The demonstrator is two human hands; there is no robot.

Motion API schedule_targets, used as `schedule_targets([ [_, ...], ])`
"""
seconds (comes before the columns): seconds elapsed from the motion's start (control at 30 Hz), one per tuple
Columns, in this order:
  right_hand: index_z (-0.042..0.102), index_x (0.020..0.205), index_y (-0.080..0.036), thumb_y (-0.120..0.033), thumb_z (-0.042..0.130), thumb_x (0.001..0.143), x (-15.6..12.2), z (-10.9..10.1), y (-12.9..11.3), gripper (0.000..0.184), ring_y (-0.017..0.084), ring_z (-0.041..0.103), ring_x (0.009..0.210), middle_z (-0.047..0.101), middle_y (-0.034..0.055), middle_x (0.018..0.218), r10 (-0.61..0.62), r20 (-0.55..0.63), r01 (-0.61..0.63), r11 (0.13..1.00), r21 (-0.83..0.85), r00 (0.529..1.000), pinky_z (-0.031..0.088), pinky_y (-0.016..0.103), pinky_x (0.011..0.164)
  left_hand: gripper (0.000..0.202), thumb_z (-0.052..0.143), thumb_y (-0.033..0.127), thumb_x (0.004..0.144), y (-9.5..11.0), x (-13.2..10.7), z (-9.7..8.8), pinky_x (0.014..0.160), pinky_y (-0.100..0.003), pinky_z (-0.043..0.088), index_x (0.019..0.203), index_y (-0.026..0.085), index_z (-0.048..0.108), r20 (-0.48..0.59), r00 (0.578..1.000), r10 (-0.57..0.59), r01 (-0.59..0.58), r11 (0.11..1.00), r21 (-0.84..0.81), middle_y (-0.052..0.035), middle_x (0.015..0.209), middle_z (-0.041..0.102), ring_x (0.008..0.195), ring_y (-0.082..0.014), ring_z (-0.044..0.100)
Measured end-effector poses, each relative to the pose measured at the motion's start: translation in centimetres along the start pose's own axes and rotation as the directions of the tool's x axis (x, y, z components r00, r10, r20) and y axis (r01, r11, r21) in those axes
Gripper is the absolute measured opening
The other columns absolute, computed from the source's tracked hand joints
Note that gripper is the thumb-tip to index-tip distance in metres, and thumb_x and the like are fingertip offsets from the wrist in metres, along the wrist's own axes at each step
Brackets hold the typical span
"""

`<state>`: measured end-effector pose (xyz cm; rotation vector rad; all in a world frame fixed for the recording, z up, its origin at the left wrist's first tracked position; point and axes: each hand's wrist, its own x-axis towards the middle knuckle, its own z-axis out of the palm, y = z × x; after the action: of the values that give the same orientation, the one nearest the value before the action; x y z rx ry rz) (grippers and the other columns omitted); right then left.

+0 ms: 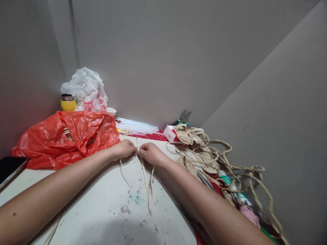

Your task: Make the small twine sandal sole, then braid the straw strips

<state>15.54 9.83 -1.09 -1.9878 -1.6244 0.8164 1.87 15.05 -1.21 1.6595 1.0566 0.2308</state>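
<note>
From my remote seat, the left hand (125, 149) and right hand (151, 153) pinch pale strands (144, 173); at least 2 ends dangle unworked (any knot is hidden). Braided cord (183, 133) lies coiled nearby.

red lettering (93, 103) on the white bag (85, 81) isn't legible.

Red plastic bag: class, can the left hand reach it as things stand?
Probably yes: the left hand is close beside the red plastic bag, nothing visibly between them, though it seems busy pinching pale strips.
</note>
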Motion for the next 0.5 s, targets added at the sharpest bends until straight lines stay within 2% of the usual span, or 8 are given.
schedule_targets([
  [0.2, 0.067, 0.068, -0.015, -0.018, 0.053, 0.074, 0.0, 0.1, 0.0, 0.015, 0.013, 0.048, 0.058, 0.061, 0.0024, 0.062, -0.103, -0.039, 0.093, 0.976, -0.194, 0.994, 0.03, 0.024, 0.053, 0.021, 0.046, 0.023, 0.078, 0.6, 0.0, -0.3, 0.036, -0.023, 0.015, 0.06, 0.016, 0.052, 0.085, 0.996, -0.029, 0.031, 0.999, -0.014, 0.0075, 0.037, 0.028, 0.032, -0.0065, 0.022],
  [0.5, 0.069, 0.072, -0.016, -0.022, 0.051, 0.076, -1.1, -0.4, -0.4, 0.019, 0.015, 0.051, 0.061, 0.067, 0.0069, 0.071, -0.158, -0.033, 0.137, 0.928, -0.346, 0.987, 0.03, 0.025, 0.054, 0.02, 0.048, 0.019, 0.074, 0.4, 0.2, 0.0, 0.036, -0.023, 0.014, 0.054, 0.017, 0.051, 0.026, 0.999, -0.031, 0.031, 1.0, 0.003, 0.0075, 0.032, 0.027, 0.03, -0.0065, 0.022],
])
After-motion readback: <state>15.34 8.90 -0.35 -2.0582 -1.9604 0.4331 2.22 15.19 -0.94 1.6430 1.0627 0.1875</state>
